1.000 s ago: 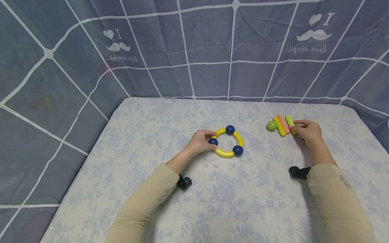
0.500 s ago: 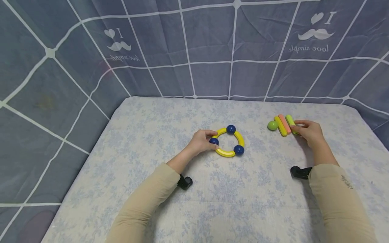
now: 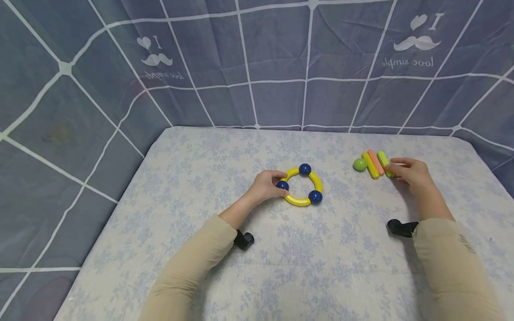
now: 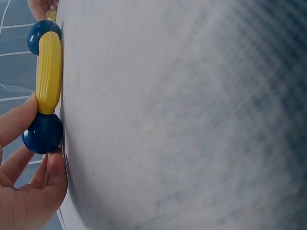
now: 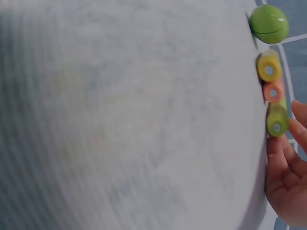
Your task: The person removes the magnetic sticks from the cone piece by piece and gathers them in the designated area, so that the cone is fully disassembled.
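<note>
Ring in one hand, rod in the other

On the floral cloth-covered surface (image 3: 281,263), a ring (image 3: 318,183) of ridged yellow bars (image 3: 297,201) and glossy blue balls (image 3: 315,197) lies flat, the left hand's (image 3: 265,185) fingers pinching its left ball (image 3: 283,186). The right hand's (image 3: 413,174) fingers pinch a lime rod (image 3: 383,160), partly hiding it; it points away, leaning left. Beside it: orange rod (image 3: 376,163), yellow rod (image 3: 370,166), green ball (image 3: 360,164).

A whitish tablecloth (image 3: 321,267) is patterned in pale blue and bordered at the back, left and right by a blue-grey curtain (image 3: 277,49). The curtain is crossed by white lines (image 3: 64,68), and a white heart (image 3: 418,22), a moustache (image 3: 416,43) and mirrored lettering (image 3: 407,62) are printed on it twice. Its left part is marked by a brownish stain (image 3: 58,134). A dark speck (image 3: 491,239) is seen toward the tablecloth's right.
</note>
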Motion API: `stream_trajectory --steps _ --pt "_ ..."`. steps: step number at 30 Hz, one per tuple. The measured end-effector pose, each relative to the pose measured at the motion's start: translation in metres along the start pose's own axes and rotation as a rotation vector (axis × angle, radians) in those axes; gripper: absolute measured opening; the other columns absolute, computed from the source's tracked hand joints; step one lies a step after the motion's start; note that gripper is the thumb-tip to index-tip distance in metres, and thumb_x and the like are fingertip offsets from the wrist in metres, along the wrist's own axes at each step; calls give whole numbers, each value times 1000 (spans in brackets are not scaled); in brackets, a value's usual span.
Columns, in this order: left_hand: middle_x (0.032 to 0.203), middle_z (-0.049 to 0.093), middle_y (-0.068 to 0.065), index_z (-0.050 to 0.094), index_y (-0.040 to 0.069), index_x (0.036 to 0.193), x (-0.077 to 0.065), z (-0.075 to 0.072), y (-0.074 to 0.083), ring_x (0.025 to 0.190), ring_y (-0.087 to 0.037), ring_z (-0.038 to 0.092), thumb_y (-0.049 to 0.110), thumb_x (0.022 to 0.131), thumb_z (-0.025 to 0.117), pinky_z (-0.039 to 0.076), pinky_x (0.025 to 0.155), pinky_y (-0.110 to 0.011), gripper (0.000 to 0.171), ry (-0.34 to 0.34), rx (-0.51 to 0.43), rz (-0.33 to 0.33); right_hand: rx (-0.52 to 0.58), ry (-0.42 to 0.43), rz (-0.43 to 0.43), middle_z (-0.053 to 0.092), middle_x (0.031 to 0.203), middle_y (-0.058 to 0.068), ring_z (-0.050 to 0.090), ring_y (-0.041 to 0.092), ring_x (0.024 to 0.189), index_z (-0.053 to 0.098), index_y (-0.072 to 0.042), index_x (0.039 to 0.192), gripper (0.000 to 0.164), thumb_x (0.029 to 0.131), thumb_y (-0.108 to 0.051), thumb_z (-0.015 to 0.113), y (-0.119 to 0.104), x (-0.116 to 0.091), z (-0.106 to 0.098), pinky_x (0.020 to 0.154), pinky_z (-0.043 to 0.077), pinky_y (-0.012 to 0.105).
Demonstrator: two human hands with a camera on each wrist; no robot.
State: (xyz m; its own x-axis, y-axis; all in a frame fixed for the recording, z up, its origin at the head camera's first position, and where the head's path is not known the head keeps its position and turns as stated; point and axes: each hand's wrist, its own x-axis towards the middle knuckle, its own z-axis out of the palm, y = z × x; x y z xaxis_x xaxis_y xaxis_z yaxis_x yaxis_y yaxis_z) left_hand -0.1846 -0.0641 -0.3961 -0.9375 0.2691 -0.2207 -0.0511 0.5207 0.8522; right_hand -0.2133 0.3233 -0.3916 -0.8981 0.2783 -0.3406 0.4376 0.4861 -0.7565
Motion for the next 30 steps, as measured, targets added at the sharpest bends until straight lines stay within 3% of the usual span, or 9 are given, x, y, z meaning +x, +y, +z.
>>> stream_trajectory --steps 5,7,12,20,23,26,28,30 --pt "123 57 -7 60 9 125 0 -2 1 104 -21 54 6 77 76 49 79 -27 51 -4 22 10 45 -12 -99 50 91 -11 55 -2 68 36 0 142 68 89 -36 61 1 -1 -11 62 50 19" --pt "124 57 -7 60 10 125 0 -3 1 106 -22 53 7 77 76 49 81 -28 50 -6 32 13 58 -3 -148 51 86 -17 56 -4 70 40 -3 140 67 87 -39 63 6 2 -14 62 49 16" --pt "121 58 -7 61 10 124 -1 -5 2 104 -22 53 7 76 77 48 80 -28 50 -15 37 20 90 -22 -228 54 91 -19 55 -6 78 49 -16 134 63 82 -47 66 6 -1 -15 66 48 12" --pt "124 56 -9 60 10 125 -3 -6 3 110 -24 52 8 78 76 48 84 -32 50 -46 55 41 26 -143 -391 55 94 -15 52 1 83 49 -3 132 50 90 -26 63 -38 -48 4 70 49 18" --pt "128 54 -8 60 11 125 -3 -6 2 114 -25 50 9 78 76 47 88 -34 50 -52 56 40 -5 -200 -443 56 119 3 53 2 88 51 -3 130 48 90 -24 63 -46 -57 13 71 48 17" --pt "129 53 -9 60 11 125 -3 -6 1 116 -26 50 9 78 76 46 90 -35 50 -57 49 42 -20 -264 -485 41 138 16 47 9 116 52 -1 128 46 90 -24 64 -50 -64 22 77 45 13" --pt "130 52 -9 60 10 125 -3 -5 1 117 -27 49 10 78 76 46 91 -36 50 -63 45 45 -22 -291 -508 46 132 17 47 13 117 54 0 125 43 90 -23 64 -53 -69 28 77 45 13" --pt "131 52 -9 60 10 125 -3 -5 1 118 -27 49 10 78 76 45 92 -36 49 -68 42 48 -15 -322 -529 55 117 10 50 13 114 55 0 123 41 89 -22 64 -54 -72 34 78 45 13"
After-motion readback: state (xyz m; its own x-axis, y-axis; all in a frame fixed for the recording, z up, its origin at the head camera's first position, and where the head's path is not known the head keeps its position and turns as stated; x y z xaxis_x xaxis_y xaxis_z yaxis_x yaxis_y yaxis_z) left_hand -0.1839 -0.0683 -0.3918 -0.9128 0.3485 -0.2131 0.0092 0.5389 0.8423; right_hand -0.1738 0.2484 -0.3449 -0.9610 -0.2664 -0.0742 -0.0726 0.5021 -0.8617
